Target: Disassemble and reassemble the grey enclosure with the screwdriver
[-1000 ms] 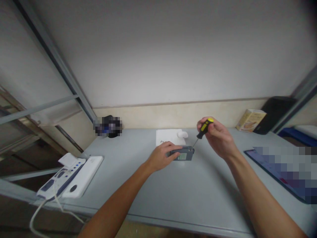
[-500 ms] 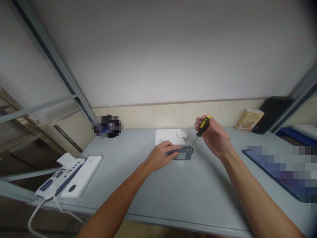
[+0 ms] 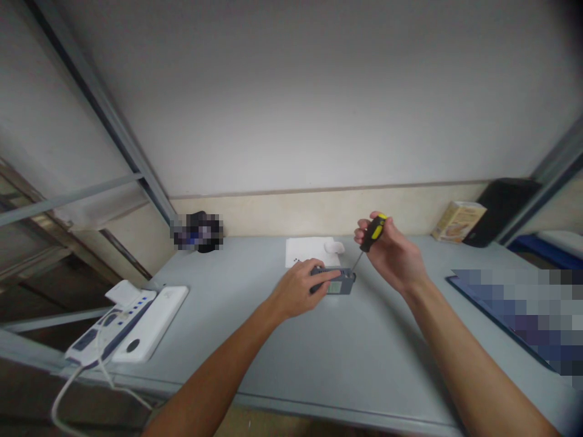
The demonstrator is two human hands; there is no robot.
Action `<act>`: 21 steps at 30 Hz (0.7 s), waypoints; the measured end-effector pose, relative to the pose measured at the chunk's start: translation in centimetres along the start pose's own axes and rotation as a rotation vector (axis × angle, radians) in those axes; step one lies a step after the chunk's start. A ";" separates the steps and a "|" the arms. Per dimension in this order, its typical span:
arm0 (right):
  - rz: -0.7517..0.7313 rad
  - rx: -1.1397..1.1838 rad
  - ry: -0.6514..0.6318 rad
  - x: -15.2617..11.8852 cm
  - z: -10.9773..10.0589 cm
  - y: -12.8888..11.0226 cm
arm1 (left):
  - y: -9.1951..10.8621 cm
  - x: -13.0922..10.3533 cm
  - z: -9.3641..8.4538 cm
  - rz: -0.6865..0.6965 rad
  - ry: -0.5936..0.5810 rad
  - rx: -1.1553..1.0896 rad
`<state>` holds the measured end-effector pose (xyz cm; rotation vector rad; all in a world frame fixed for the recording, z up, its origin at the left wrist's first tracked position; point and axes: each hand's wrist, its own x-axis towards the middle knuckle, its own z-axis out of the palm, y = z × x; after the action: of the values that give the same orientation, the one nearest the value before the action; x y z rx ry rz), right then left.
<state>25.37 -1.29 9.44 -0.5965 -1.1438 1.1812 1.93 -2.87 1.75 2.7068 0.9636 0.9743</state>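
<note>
A small dark grey box-shaped device (image 3: 345, 284) with a pale label stands on the grey table, with my left hand (image 3: 299, 288) gripping its left end. One finger of that hand lies along the device's top. My right hand (image 3: 394, 252) holds a screwdriver (image 3: 374, 233) with a black and yellow handle, tilted so that its shaft points down to the left. The screwdriver's tip is at the top right corner of the device. Behind the device lies white paper (image 3: 305, 247) with several tiny dark specks and a small white object (image 3: 334, 247) on it.
On the left lie a power strip (image 3: 86, 347) with white cables and a white flat case (image 3: 157, 325). A dark blurred item (image 3: 200, 232) stands back left. A yellow box (image 3: 459, 221) and a black case (image 3: 505, 209) lean back right. A blue-edged mat (image 3: 496, 315) lies right.
My left hand has shifted slightly right, its finger reaching further along the device's top. The fingers of my right hand have moved a little around the screwdriver's handle.
</note>
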 end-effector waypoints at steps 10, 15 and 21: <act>-0.182 -0.352 0.334 1.0 -1.2 2.0 | 1.1 0.4 0.1 0.101 -0.102 0.164; -0.168 -0.347 0.514 1.6 -2.2 2.8 | 0.8 0.3 0.4 0.093 -0.113 0.183; -0.125 -0.310 0.644 2.3 -4.0 4.4 | 1.0 0.5 0.4 0.096 -0.116 0.217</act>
<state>27.17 3.03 5.06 -1.0371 -0.7901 0.6263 2.99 -3.34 1.99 2.9751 0.9770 0.7561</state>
